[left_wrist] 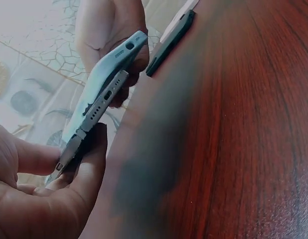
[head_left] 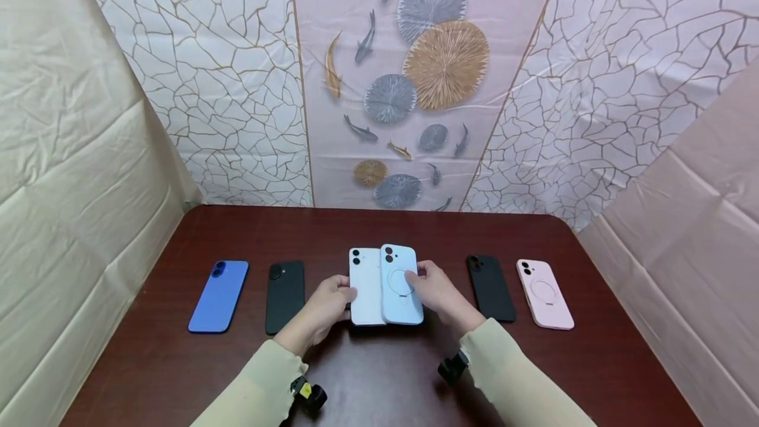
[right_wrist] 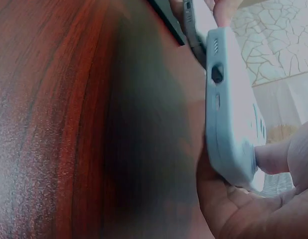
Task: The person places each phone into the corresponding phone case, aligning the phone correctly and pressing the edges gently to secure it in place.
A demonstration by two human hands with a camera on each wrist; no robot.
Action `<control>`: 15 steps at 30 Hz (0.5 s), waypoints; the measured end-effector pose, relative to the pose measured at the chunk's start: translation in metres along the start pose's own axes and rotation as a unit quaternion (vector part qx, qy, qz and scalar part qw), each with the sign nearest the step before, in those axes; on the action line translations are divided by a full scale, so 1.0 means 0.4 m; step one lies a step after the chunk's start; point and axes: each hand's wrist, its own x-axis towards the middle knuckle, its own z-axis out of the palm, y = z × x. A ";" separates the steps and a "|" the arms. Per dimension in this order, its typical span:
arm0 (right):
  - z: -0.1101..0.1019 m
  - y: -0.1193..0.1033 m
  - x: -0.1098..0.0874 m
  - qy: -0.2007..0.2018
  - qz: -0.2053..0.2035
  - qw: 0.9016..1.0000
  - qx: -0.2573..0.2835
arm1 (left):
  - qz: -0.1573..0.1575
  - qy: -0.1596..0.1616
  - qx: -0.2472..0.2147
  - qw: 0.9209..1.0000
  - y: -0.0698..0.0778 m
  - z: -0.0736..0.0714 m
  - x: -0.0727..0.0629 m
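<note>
Near the middle of the table, my left hand point(head_left: 323, 308) grips a white phone point(head_left: 365, 295) by its left edge, thumb on the back. My right hand point(head_left: 439, 288) holds a light blue phone case point(head_left: 400, 305) with a ring on its back, thumb over that ring. The case overlaps the phone's right side in the head view. In the left wrist view the phone's bottom edge point(left_wrist: 101, 102) with port and speaker holes faces the camera. Cutouts show along the case's bottom edge point(right_wrist: 216, 94) in the right wrist view. Both are raised above the table.
On the dark red-brown table point(head_left: 379, 381), a blue phone point(head_left: 219, 298) and a black phone point(head_left: 284, 298) lie to the left. A black phone case point(head_left: 492, 288) and a pink phone case point(head_left: 545, 295) with a ring lie to the right. Patterned cloth point(head_left: 237, 84) hangs behind.
</note>
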 end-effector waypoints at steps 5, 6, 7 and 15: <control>0.007 -0.005 -0.002 -0.016 0.000 1.000 0.005 | -0.001 -0.005 -0.009 1.000 0.002 0.004 0.002; 0.009 -0.006 -0.003 -0.017 -0.003 1.000 0.006 | -0.001 -0.007 -0.011 1.000 0.003 0.005 0.002; 0.011 -0.008 -0.005 -0.018 -0.004 1.000 0.007 | -0.001 -0.010 -0.012 1.000 0.002 0.006 0.003; 0.024 -0.011 -0.007 -0.024 -0.012 1.000 0.002 | 0.001 -0.027 -0.023 0.999 0.002 0.009 -0.002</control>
